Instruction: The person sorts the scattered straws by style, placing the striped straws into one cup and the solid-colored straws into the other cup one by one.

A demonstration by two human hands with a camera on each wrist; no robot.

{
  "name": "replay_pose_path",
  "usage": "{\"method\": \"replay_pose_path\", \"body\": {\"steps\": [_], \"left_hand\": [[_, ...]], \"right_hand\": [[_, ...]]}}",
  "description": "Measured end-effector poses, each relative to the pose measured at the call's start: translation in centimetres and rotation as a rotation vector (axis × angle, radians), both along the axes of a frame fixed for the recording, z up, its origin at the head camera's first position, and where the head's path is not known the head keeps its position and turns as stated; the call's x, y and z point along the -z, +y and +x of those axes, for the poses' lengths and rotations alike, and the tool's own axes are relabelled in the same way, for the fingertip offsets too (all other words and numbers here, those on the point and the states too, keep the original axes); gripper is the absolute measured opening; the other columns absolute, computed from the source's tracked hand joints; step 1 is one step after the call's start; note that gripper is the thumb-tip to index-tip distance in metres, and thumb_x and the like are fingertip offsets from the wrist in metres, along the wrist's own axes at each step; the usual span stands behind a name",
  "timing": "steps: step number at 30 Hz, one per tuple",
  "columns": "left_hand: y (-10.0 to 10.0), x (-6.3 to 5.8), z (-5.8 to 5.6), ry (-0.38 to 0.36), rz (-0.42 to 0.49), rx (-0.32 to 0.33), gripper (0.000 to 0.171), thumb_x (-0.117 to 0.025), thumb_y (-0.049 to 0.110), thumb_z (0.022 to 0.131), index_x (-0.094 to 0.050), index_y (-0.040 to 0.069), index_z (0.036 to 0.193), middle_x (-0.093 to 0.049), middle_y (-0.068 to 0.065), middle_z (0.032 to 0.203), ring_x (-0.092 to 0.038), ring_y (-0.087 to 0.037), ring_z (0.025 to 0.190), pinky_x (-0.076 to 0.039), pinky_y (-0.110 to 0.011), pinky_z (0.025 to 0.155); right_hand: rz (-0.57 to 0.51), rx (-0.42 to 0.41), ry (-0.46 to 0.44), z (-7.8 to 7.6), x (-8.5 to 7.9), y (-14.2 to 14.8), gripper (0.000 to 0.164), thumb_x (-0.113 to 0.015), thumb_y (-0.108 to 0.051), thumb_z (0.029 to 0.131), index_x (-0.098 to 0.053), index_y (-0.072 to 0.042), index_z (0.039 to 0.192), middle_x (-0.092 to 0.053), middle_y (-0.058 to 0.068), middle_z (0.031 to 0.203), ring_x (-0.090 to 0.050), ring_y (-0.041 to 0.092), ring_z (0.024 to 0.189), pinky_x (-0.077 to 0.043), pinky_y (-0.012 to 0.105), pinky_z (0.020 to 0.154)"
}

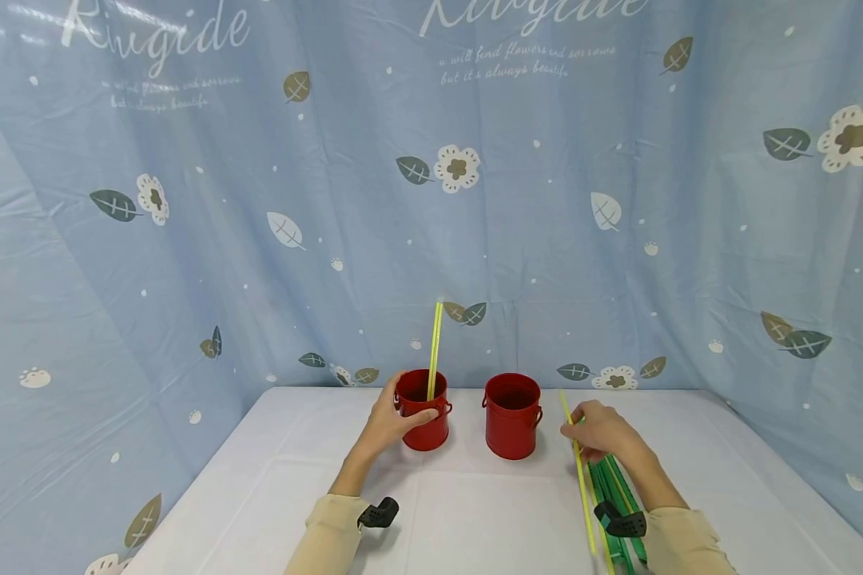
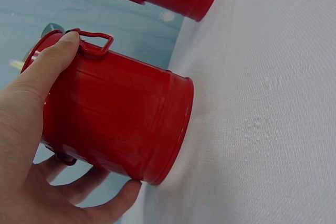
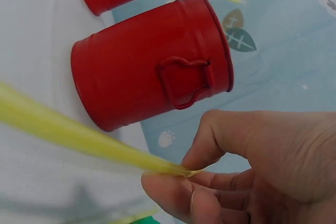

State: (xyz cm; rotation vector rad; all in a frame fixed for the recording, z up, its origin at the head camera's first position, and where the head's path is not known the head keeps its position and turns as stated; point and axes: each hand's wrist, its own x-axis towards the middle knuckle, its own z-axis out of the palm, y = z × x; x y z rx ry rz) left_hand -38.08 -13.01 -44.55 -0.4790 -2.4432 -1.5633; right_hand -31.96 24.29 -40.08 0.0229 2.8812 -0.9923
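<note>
My left hand (image 1: pixel 391 422) grips the left red bucket (image 1: pixel 426 437) from its left side, thumb along the rim by one handle and fingers around the far side. Yellow sticks (image 1: pixel 435 343) stand up out of this bucket, leaning slightly right. In the left wrist view the bucket (image 2: pixel 115 108) shows its base by the white cloth. My right hand (image 1: pixel 604 431) pinches a long thin yellow stick (image 3: pixel 79 135) between thumb and fingers, right of the second red bucket (image 1: pixel 512 431). Under that hand lie green sticks (image 1: pixel 616 489) and another yellow one, partly hidden by the wrist.
A white cloth covers the table (image 1: pixel 467 519). Behind it hangs a blue curtain (image 1: pixel 546 263) with leaf and flower prints, close to the table's back edge. The second bucket stands between my hands, its handles folded down.
</note>
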Motion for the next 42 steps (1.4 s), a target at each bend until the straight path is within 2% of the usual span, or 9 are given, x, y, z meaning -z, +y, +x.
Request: {"method": "replay_pose_path", "body": {"steps": [6, 13, 22, 30, 35, 42], "left_hand": [[0.0, 0.1, -0.1, 0.001, 0.005, 0.003, 0.092, -0.081, 0.036, 0.079, -0.028, 0.019, 0.152, -0.046, -0.005, 0.147, -0.046, -0.029, 0.132, -0.053, -0.049, 0.096], [0.0, 0.2, -0.2, 0.011, 0.015, 0.011, 0.093, -0.081, 0.033, 0.08, -0.028, 0.013, 0.153, -0.046, -0.006, 0.146, -0.045, -0.032, 0.132, -0.054, -0.051, 0.094], [0.0, 0.1, -0.1, -0.003, -0.005, 0.002, 0.095, -0.081, 0.038, 0.079, -0.026, 0.014, 0.153, -0.045, -0.005, 0.147, -0.045, -0.029, 0.133, -0.053, -0.049, 0.096], [0.0, 0.1, 0.0, -0.01, 0.003, 0.002, 0.094, -0.081, 0.038, 0.079, -0.026, 0.019, 0.153, -0.044, -0.005, 0.148, -0.044, -0.029, 0.133, -0.053, -0.049, 0.097], [0.0, 0.0, 0.1, -0.012, -0.001, 0.002, 0.094, -0.081, 0.038, 0.08, -0.026, 0.018, 0.153, -0.044, -0.004, 0.148, -0.043, -0.028, 0.133, -0.053, -0.048, 0.097], [-0.1, 0.1, 0.0, -0.01, 0.009, 0.009, 0.093, -0.081, 0.037, 0.08, -0.026, 0.019, 0.153, -0.044, -0.005, 0.148, -0.044, -0.029, 0.133, -0.054, -0.048, 0.096]], "right_hand": [[-0.064, 0.029, 0.031, 0.0, -0.3, 0.3, 0.039, -0.058, -0.019, 0.094, -0.051, 0.011, 0.117, -0.064, 0.009, 0.068, -0.064, 0.016, 0.049, -0.056, 0.026, 0.05], [-0.124, 0.034, 0.14, 0.2, -1.0, 0.4, 0.043, -0.055, -0.019, 0.095, -0.045, 0.01, 0.125, -0.067, 0.007, 0.069, -0.067, 0.022, 0.051, -0.056, 0.029, 0.048], [-0.193, 0.015, 0.271, 0.4, -2.1, -0.6, 0.053, -0.055, -0.013, 0.094, -0.038, 0.007, 0.139, -0.07, 0.016, 0.088, -0.066, 0.016, 0.054, -0.059, 0.035, 0.055], [-0.209, -0.027, 0.39, 0.7, -2.4, -2.4, 0.054, -0.051, -0.01, 0.095, -0.035, 0.002, 0.146, -0.069, 0.016, 0.088, -0.065, 0.018, 0.056, -0.056, 0.028, 0.051], [-0.216, -0.056, 0.424, 0.8, -2.5, -3.5, 0.056, -0.053, -0.009, 0.095, -0.034, 0.001, 0.147, -0.07, 0.017, 0.09, -0.066, 0.018, 0.056, -0.055, 0.027, 0.05], [-0.219, -0.07, 0.437, 0.9, -2.2, -4.9, 0.059, -0.058, -0.008, 0.092, -0.036, -0.003, 0.147, -0.071, 0.013, 0.093, -0.064, 0.015, 0.054, -0.056, 0.027, 0.051]]}}
